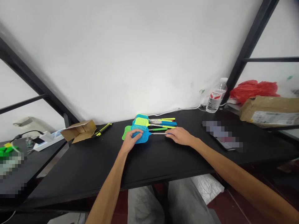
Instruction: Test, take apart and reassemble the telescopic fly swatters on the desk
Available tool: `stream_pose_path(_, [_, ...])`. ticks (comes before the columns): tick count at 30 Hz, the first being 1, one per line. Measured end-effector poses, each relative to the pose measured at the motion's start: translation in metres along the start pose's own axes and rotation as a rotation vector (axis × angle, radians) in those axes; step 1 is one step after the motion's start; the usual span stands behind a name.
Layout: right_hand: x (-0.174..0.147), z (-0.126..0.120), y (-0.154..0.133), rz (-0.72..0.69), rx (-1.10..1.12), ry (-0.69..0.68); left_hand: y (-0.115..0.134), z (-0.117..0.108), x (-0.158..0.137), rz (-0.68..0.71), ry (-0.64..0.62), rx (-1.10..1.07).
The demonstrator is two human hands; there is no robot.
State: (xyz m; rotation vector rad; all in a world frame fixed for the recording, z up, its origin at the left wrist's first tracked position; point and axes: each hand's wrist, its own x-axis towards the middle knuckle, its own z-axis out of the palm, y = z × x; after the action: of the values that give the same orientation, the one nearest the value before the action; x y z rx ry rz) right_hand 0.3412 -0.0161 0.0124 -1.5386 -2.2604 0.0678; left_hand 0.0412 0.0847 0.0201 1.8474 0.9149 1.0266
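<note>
A blue fly swatter [145, 137] lies nearest me on the black table [93, 165], its metal rod pointing right. My left hand [131, 139] is closed over the left part of its mesh head, thumb on top. At the other end, my right hand [179, 136] wraps round the handle, which the fingers hide. Just behind lie more swatters: a green one [126, 133] partly under the blue head, a yellow-green one [141, 121] and a teal one [143, 116]. Their blue, green and yellow handles [169, 123] fan out to the right.
An open cardboard box [80, 130] and a black-and-yellow tool [103, 129] lie left. To the right are a water bottle [216, 96], a blurred phone-like slab [220, 135], a carton [268, 109] and a red plastic bag [254, 89]. A white cable [178, 109] runs along the wall.
</note>
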Motion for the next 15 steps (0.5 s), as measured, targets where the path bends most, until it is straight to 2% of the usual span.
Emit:
stream_pose_path(6, [0.0,0.004,0.002,0.03,0.005,-0.006,-0.002,0.001,0.001,0.046,-0.082,-0.009])
stream_pose_path(8, [0.002,0.006,0.003,0.049,-0.009,0.006,-0.004,0.002,0.002,0.038,-0.064,0.0])
stream_pose_path(12, [0.005,0.011,0.004,0.059,-0.047,0.113,-0.011,0.005,0.004,-0.043,0.129,-0.119])
stream_pose_path(15, [0.005,0.014,0.005,0.051,-0.114,0.204,-0.018,0.004,0.007,-0.054,0.295,-0.211])
